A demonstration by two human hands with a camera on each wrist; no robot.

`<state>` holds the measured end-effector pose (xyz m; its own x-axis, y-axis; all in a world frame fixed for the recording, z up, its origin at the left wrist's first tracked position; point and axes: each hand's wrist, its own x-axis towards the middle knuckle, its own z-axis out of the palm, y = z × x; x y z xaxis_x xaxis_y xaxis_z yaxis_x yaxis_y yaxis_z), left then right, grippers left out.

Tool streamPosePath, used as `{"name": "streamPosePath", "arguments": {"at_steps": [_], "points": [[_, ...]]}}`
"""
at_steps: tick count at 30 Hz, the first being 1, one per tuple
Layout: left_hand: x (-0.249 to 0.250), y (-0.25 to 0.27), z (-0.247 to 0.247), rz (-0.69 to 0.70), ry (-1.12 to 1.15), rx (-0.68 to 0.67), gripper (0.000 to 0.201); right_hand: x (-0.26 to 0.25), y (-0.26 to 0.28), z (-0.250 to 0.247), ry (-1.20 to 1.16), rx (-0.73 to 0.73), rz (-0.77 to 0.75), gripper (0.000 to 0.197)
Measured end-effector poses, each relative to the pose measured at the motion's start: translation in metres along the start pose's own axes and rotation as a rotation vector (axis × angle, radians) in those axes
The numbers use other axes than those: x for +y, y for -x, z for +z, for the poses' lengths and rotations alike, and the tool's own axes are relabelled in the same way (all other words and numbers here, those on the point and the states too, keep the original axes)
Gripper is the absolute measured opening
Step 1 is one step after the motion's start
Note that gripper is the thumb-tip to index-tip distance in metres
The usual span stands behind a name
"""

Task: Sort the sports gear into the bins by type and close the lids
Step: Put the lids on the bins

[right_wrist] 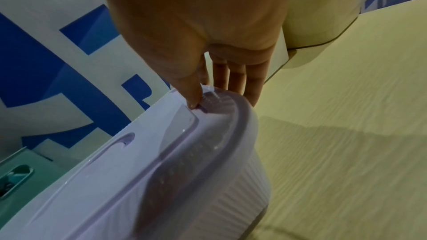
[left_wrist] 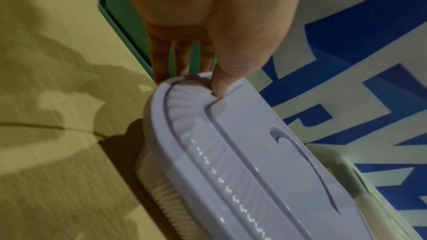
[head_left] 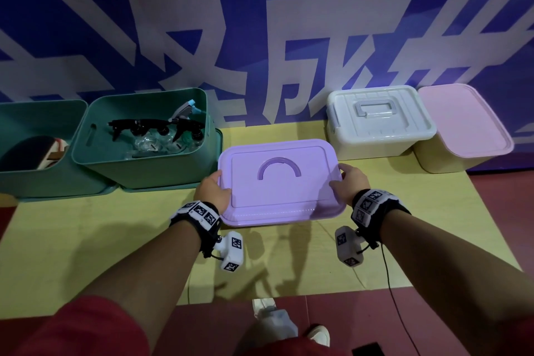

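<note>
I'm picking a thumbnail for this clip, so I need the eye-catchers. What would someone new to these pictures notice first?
First, the purple lidded bin at the centre of the yellow mat, gripped at its two ends by the left hand and the right hand, thumbs on top of the lid. Next, the open green bin to its left, holding black goggles. Behind everything, a blue wall with huge white characters.

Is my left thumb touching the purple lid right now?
Touching. The left wrist view shows the left hand with its thumb tip pressed onto the purple lid.
</note>
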<state>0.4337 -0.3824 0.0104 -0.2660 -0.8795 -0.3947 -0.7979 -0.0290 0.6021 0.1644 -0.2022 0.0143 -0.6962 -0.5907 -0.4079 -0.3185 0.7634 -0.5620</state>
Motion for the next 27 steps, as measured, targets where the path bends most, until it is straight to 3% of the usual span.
{"name": "streamPosePath", "arguments": {"at_steps": [4, 8, 12, 19, 27], "points": [[-0.002, 0.010, 0.007, -0.005, -0.106, -0.003, 0.060, 0.001, 0.011, 0.006, 0.206, -0.024, -0.066, 0.051], [-0.002, 0.035, 0.022, 0.073, -0.231, 0.018, 0.063, -0.003, 0.037, 0.014, 0.542, -0.086, -0.343, 0.075], [-0.004, 0.059, 0.031, 0.167, -0.362, 0.005, 0.064, 0.001, 0.060, 0.030, 0.661, -0.154, -0.472, 0.074], [-0.017, 0.069, 0.044, 0.236, -0.427, -0.004, 0.071, 0.015, 0.063, 0.034, 0.677, -0.107, -0.525, 0.069], [0.002, 0.039, 0.044, 0.238, -0.441, 0.008, 0.068, -0.003, 0.034, 0.027, 0.676, -0.119, -0.495, 0.067]]}}
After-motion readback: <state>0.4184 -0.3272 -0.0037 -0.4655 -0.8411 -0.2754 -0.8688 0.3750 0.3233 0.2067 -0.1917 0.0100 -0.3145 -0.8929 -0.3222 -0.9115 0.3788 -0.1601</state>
